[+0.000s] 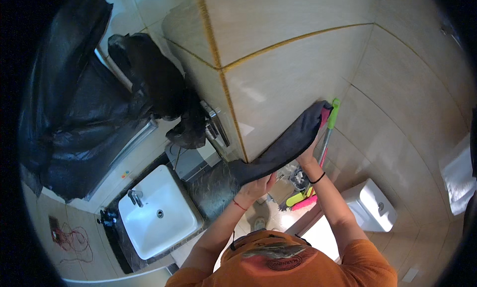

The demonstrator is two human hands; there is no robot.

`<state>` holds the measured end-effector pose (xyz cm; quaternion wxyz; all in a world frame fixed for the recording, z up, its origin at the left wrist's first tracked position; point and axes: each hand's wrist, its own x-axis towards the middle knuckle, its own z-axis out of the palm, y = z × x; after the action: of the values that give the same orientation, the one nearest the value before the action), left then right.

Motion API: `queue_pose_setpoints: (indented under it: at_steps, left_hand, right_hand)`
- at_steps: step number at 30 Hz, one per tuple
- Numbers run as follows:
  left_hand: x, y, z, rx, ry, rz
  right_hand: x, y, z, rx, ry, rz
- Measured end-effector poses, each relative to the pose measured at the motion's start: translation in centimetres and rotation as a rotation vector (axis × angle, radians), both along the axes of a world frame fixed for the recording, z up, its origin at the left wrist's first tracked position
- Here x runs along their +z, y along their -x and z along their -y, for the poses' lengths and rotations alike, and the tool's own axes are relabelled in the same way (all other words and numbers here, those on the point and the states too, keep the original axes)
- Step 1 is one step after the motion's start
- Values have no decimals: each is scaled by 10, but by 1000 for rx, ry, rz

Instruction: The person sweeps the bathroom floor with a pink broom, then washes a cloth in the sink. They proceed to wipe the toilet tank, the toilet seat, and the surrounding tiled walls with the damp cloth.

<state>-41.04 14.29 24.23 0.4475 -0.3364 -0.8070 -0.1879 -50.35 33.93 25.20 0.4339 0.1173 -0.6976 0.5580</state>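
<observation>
A long dark grey cloth (287,141) with a reddish-pink patch at its far end stretches along the tiled wall by the corner of a pillar. My left hand (256,188) grips its near edge, above the dark stone counter. Farther along, my right hand (307,154) holds the cloth too, its fingers mostly hidden behind the fabric. The cloth's near end hangs over the counter (210,195). Just past my right hand, a mop or broom handle with a green grip (334,114) leans in the wall corner.
Left of me is a white washbasin (160,212) with a chrome tap (135,198). Black plastic sheeting (85,130) covers the mirror area. Yellow and pink cleaning heads (298,200) stand on the floor near a white toilet cistern (369,205). A reddish cord (74,238) hangs from a wall socket.
</observation>
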Motion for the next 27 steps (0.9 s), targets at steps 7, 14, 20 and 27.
queue_pose_setpoints:
  at_steps: [7, 14, 20, 27]
  left_hand:
    - [16, 23, 25, -40, -449, 23]
    - [-78, -18, 30, -156, -351, 851]
    - [-130, 34, 49, 82, -585, 557]
    - [-179, 101, 64, 72, -281, 529]
  right_hand:
    - [68, -11, 46, -107, -570, -109]
    - [-112, -91, 62, 125, -662, 141]
    - [-35, -91, 86, 44, -710, -186]
    - [29, -71, 111, -171, -842, -483]
